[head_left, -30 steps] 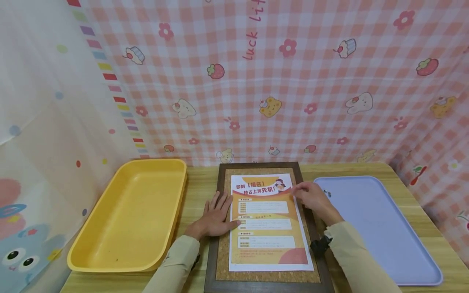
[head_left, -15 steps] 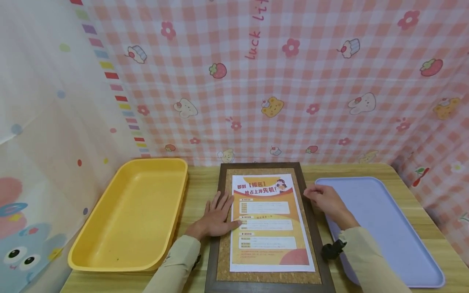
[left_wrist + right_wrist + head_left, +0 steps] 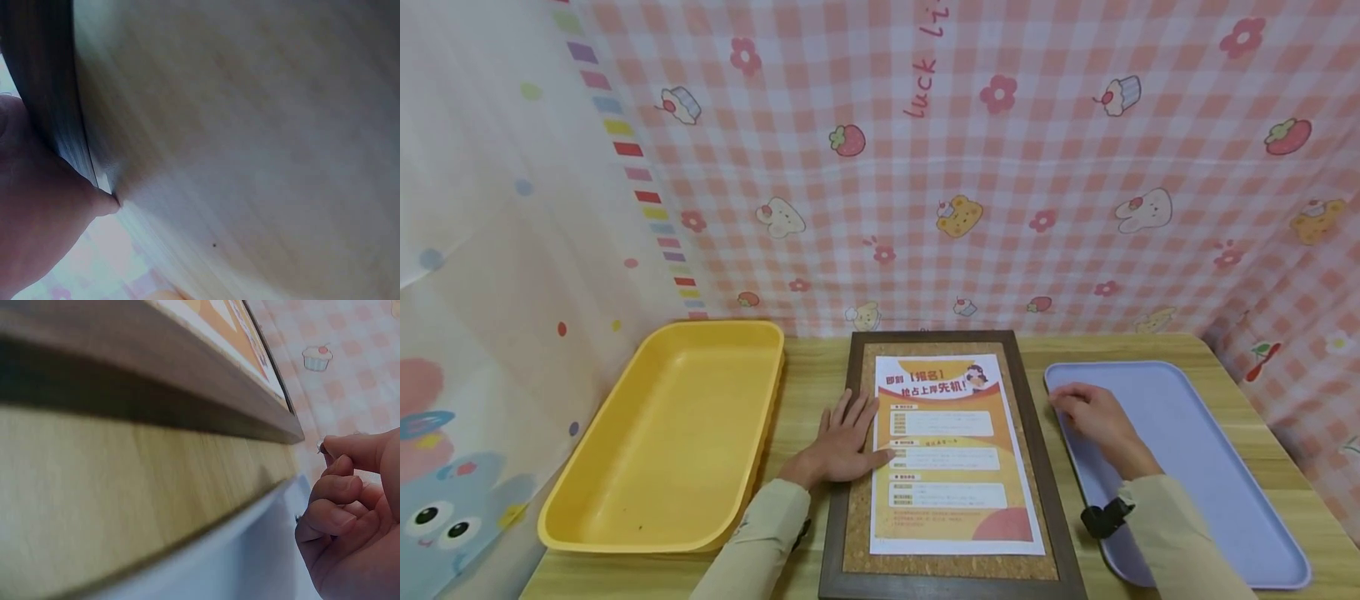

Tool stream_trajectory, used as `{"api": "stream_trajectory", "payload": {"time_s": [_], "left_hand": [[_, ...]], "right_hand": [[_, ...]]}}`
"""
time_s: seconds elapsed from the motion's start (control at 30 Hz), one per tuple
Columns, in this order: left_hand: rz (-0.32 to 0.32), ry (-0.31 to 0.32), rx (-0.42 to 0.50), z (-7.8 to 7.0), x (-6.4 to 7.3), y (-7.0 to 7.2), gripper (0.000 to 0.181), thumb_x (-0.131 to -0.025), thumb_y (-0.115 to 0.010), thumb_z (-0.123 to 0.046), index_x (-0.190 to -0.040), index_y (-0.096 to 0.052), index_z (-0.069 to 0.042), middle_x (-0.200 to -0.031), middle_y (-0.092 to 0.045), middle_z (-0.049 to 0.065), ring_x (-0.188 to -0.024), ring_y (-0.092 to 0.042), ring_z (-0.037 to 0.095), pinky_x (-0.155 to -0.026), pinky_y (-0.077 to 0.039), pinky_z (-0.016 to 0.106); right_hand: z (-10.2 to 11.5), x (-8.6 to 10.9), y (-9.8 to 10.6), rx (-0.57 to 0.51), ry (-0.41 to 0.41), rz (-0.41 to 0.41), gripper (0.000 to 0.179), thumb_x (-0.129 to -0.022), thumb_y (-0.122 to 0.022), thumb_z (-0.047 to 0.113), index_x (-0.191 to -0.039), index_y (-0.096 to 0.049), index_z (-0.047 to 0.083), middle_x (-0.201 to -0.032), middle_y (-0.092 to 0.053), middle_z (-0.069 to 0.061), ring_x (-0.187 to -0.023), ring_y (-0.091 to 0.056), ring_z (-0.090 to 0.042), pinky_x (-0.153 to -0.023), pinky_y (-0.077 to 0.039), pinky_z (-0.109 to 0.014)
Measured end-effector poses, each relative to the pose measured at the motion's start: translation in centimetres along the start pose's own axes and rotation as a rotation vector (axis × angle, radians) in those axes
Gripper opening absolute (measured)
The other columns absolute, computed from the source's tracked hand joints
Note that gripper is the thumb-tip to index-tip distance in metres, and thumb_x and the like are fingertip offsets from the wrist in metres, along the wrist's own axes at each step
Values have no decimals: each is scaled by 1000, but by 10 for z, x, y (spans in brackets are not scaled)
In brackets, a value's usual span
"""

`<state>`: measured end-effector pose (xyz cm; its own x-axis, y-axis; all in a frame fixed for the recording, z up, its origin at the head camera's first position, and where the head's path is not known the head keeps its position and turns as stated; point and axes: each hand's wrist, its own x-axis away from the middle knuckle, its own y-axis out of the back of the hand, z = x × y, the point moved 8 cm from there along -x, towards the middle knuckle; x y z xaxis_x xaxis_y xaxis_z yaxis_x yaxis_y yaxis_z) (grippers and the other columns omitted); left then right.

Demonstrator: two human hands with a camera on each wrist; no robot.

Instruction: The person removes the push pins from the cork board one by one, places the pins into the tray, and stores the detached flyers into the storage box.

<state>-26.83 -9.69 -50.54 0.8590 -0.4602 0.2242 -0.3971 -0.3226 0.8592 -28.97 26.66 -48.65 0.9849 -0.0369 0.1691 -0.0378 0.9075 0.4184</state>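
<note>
A cork board (image 3: 955, 567) in a dark brown frame (image 3: 1045, 467) lies on the table, with an orange and white printed poster (image 3: 951, 467) flat on it. My left hand (image 3: 842, 450) rests spread over the frame's left side, thumb on the poster's edge. Over the left rim of the lilac tray (image 3: 1187, 450) is my right hand (image 3: 1097, 421), its other fingers curled. Between its thumb and forefinger it pinches a small shiny thumbtack (image 3: 321, 447), mostly covered by the fingertips. The frame's side (image 3: 47, 75) also shows beside the left hand in the left wrist view.
A deep yellow tray (image 3: 673, 442) stands left of the board on the wooden table (image 3: 808, 367). A small dark thing (image 3: 298, 519) shows past the right fingers, over the tray. Behind the table hangs a pink checked curtain (image 3: 895, 183).
My right hand has moved right, from the poster's upper right corner to over the lilac tray's rim. The left hand and the poster have stayed where they were.
</note>
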Motion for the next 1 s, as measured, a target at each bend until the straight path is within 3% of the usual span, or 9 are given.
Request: {"api": "stream_trajectory", "payload": {"time_s": [0.37, 0.7, 1.0], "left_hand": [[5, -1, -1, 0, 0, 1, 89, -98, -50, -55, -161, -6, -10, -167, 3, 12, -152, 13, 34, -117, 4, 63], [-1, -5, 3, -2, 1, 2, 87, -98, -50, -54, -161, -9, -11, -167, 3, 11, -152, 12, 34, -117, 1, 63], [2, -18, 19, -1, 2, 0, 88, -98, -50, -54, -161, -7, -10, -167, 5, 12, -152, 14, 34, -117, 5, 63]], "right_hand": [[-20, 5, 17, 36, -90, -44, 28, -100, -58, 21, -111, -64, -4, -67, -50, 8, -61, -45, -7, -55, -40, -26], [-34, 6, 31, 47, -142, -71, 36, -100, -56, 23, -122, -61, -5, -70, -51, 6, -62, -47, -9, -54, -43, -28], [-41, 4, 37, 24, -174, -109, 29, -100, -51, 18, -115, -61, -6, -65, -49, 6, -56, -46, -9, -51, -42, -27]]}}
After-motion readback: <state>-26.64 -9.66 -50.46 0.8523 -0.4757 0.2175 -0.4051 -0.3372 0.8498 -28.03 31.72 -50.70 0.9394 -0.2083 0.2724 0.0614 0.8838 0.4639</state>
